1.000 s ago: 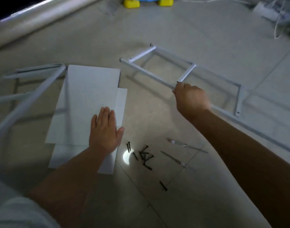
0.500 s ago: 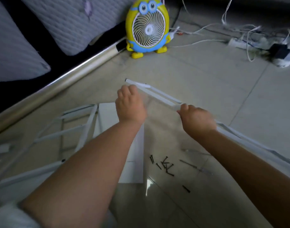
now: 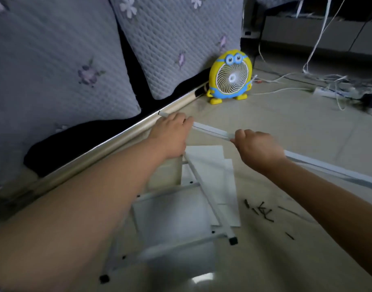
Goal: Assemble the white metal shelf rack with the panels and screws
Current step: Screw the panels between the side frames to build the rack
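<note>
Both hands hold one white ladder-shaped side frame (image 3: pixel 212 130) raised off the floor. My left hand (image 3: pixel 170 133) grips its far end near the sofa edge. My right hand (image 3: pixel 259 149) grips the same rail further right, and the rail runs on to the lower right. A second white side frame (image 3: pixel 204 186) lies on the floor beneath my left forearm, black feet toward me. White shelf panels (image 3: pixel 210 165) lie stacked under it. Several black screws (image 3: pixel 263 211) are scattered on the tiles to the right of the panels.
A sofa with grey flowered cushions (image 3: pixel 65 60) and a metal base rail (image 3: pixel 96 148) borders the left. A yellow cartoon fan (image 3: pixel 230 77) stands on the floor behind. A power strip with tangled white cables (image 3: pixel 332 91) lies at the far right. Thin screwdrivers (image 3: pixel 290 210) lie by the screws.
My left hand left the shelf panels and took hold of the frame's far end. Both hands lifted the frame, and my head tilted up toward the sofa and fan.
</note>
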The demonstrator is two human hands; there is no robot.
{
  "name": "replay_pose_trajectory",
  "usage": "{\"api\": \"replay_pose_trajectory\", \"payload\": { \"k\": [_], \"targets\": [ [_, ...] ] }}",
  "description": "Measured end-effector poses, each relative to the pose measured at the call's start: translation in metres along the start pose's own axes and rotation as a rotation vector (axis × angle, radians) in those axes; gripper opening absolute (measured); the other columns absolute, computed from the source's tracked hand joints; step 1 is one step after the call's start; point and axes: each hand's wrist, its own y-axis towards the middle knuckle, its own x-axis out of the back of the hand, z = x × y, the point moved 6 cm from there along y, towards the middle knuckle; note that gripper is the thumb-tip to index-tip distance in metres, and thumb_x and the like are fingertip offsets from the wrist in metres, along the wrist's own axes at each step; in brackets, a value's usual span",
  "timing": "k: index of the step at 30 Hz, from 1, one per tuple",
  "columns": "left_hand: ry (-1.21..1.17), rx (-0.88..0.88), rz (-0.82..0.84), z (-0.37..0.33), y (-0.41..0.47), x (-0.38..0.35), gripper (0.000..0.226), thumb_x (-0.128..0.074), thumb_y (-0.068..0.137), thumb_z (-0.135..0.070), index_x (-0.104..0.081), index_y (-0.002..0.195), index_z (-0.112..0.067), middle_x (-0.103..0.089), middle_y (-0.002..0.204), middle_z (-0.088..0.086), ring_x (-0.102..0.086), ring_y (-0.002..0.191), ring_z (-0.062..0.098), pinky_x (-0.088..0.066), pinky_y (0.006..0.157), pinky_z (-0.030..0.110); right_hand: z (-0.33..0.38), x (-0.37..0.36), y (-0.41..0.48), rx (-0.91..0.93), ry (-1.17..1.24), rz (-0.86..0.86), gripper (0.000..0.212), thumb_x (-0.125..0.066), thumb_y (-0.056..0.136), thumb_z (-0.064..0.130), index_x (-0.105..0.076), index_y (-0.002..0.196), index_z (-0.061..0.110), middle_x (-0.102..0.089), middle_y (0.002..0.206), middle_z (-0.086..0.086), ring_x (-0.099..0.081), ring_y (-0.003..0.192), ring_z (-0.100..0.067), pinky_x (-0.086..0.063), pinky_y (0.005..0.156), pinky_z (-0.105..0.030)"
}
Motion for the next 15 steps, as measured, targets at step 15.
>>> {"api": "replay_pose_trajectory", "payload": {
  "k": [15],
  "targets": [
    [-0.624, -0.327, 0.123, -0.033, -0.067, -0.022, 0.058, -0.042, 0.094, -0.041, -0.03, 0.143, -0.011, -0.003, 0.156, 0.008, -0.014, 0.141, 0.023, -0.019, 0.111, 0.034, 0.04, 0.062, -0.107, -0.444, -0.164, 0.247, 0.028, -0.045, 0.095, 0.023, -0.054, 0.085, -0.001, -0.057, 0.071, -0.019, -0.042, 0.05, -0.027, -0.022, 0.045, -0.025]
  ]
}}
